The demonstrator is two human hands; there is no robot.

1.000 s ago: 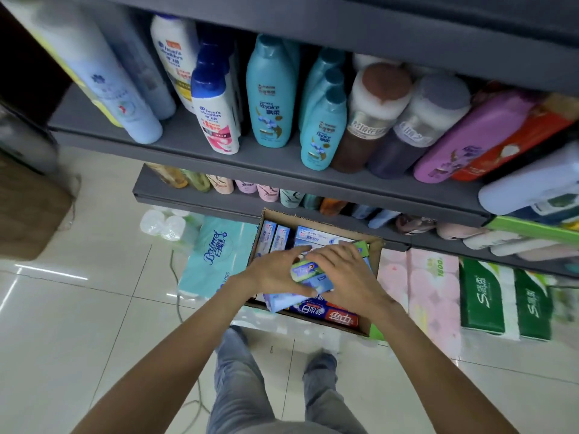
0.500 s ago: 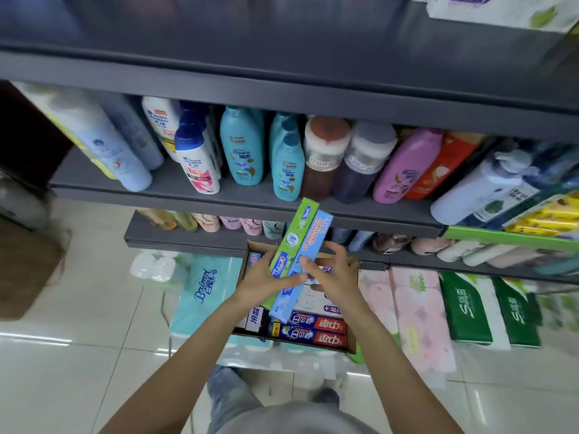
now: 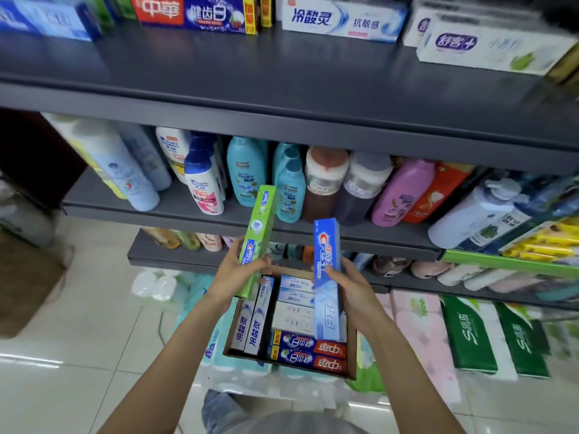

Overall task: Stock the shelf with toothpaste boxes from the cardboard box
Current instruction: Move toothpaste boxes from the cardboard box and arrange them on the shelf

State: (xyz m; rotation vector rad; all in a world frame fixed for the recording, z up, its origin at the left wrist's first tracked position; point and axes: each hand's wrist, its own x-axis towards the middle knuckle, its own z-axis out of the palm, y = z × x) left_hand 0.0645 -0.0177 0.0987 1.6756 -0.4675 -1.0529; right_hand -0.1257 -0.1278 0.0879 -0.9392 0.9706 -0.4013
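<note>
My left hand grips a green toothpaste box, held upright above the cardboard box. My right hand grips a blue toothpaste box, also upright, a little to the right of the green one. The cardboard box sits low between my arms and holds several more toothpaste boxes, white-blue ones on the left and red-blue ones along the front. The top shelf carries rows of toothpaste boxes at its back, with bare grey surface in front of them.
The middle shelf is packed with shampoo bottles. A lower shelf holds more bottles. Tissue packs and pink packs stand on the tiled floor to the right. My legs show below.
Both hands lifted two boxes out of the cardboard box and pulled them apart, one in each hand. My view tilted upward, bringing the top toothpaste shelf into sight.
</note>
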